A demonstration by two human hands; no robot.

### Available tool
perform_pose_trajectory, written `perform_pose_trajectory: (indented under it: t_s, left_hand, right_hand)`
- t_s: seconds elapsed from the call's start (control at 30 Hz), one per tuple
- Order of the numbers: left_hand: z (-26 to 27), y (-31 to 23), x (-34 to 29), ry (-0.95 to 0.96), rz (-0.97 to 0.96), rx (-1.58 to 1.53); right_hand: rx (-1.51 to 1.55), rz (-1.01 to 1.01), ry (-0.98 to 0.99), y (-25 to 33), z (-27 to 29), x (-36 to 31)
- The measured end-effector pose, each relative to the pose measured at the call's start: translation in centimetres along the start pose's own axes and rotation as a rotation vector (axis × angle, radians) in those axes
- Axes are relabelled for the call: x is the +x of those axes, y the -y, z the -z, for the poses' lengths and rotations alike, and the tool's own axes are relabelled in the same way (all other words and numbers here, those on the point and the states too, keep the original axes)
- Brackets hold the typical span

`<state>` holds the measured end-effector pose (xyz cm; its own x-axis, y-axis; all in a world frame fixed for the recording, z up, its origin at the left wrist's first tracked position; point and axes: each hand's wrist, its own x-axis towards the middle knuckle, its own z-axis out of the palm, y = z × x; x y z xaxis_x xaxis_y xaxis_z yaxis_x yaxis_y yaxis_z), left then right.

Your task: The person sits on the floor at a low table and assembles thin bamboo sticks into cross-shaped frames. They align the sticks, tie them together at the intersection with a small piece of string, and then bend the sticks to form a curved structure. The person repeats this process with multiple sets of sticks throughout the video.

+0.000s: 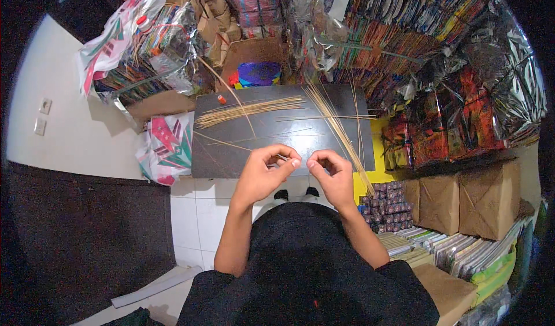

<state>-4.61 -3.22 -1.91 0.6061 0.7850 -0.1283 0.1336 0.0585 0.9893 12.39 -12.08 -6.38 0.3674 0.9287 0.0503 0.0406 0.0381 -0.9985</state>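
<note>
Both hands are raised over the near edge of a dark table (272, 144), fingertips close together. My left hand (263, 173) is closed in a pinch of thumb and forefinger; a thin bamboo stick (222, 143) runs into it from the left. My right hand (334, 176) is pinched too, but whatever it holds is too fine to make out. Beyond my left hand lies a bundle of thin sticks (248, 112). A second bundle (335, 123) slants past my right hand over the table's near edge. A small orange-red spool (222, 99) stands at the far left.
Tall stacks of wrapped, colourful printed sheets (399, 31) rise behind the table. To the right are brown paper parcels (488, 199) and a pile of small dark boxes (387, 207). A dark panel (87, 233) stands at left, above pale floor tiles (211, 210).
</note>
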Motion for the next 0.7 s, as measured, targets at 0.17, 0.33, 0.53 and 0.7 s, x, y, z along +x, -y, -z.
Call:
perform_pose_trajectory:
  t_s: [0.17,0.33,0.53,0.7]
  left_hand:
    - [0.0,0.3,-0.1,0.087,-0.011,0.085]
    - [-0.1,0.3,-0.2,0.104,0.026,0.092]
    - [0.1,0.5,-0.1,0.139,0.052,0.124]
    - [0.2,0.1,-0.1,0.154,0.066,0.207]
  right_hand:
    - [-0.031,0.01,0.014,0.1,0.3,0.2]
    - [-0.058,0.061,0.016,0.3,0.3,0.2]
    - [-0.139,0.15,0.039,0.7,0.3,0.3]
    - [-0.238,0.231,0.081,1.5,0.5,0.5]
